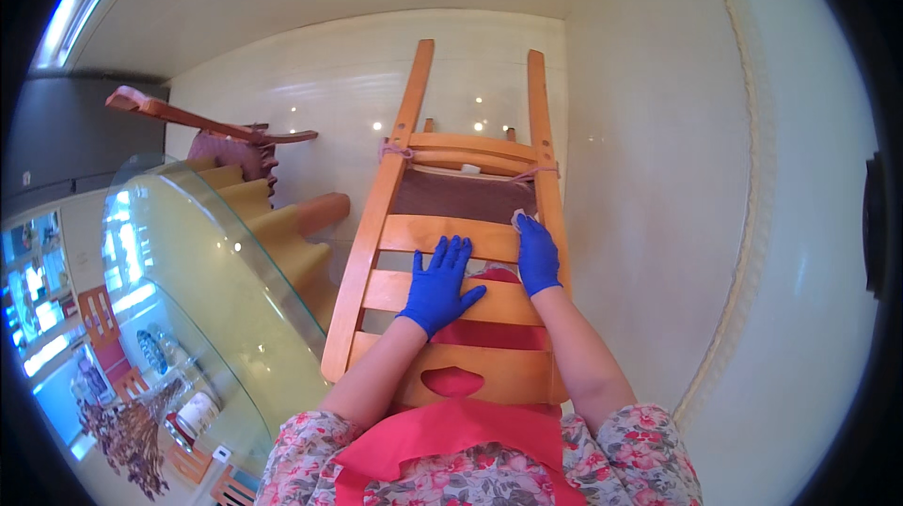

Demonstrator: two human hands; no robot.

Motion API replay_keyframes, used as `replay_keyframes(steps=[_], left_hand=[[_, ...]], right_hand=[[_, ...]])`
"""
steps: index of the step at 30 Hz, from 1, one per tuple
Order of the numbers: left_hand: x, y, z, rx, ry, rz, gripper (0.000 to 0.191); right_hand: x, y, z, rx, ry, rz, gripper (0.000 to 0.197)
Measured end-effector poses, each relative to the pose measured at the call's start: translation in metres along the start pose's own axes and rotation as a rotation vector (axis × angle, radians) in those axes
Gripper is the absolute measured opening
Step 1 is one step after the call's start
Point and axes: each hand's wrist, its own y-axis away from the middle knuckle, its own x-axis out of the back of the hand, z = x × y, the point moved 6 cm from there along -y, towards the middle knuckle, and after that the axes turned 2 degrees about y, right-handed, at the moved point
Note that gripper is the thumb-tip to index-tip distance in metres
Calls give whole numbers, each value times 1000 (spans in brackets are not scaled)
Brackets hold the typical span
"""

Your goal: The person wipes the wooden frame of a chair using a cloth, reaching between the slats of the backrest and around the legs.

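Before me a wooden chair (468, 298) is tipped over, its slatted back towards me and two legs pointing away. Its dark seat cushion (462, 197) is tied to the frame with pink cords. My left hand (441, 287), in a blue glove, lies with fingers spread on the slats of the backrest. In my right hand (538, 255), also gloved in blue, a small pale cloth (518, 219) is pinched at the right end of the upper slat, beside the side rail.
To the left stands a glass-topped table (211, 245) with a yellow cloth, dried flowers (130, 428) and a white container (197, 413) on it. Another wooden chair (204, 124) with a dark cushion is beyond it. A pale wall (649, 188) rises close on the right.
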Motion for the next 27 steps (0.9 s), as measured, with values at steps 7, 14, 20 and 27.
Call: replay_keyframes(steps=[7, 14, 20, 27], left_hand=[[13, 35, -4, -4, 53, -97, 78], [43, 115, -16, 18, 50, -90, 68], [77, 174, -1, -20, 99, -70, 71], [87, 205, -4, -131, 144, 95, 75]], right_hand=[[-42, 39, -53, 781, 498, 169, 32], [-100, 48, -82, 868, 445, -46, 30], [-138, 30, -98, 716, 358, -280, 33], [-95, 61, -122, 360, -205, -666, 30]])
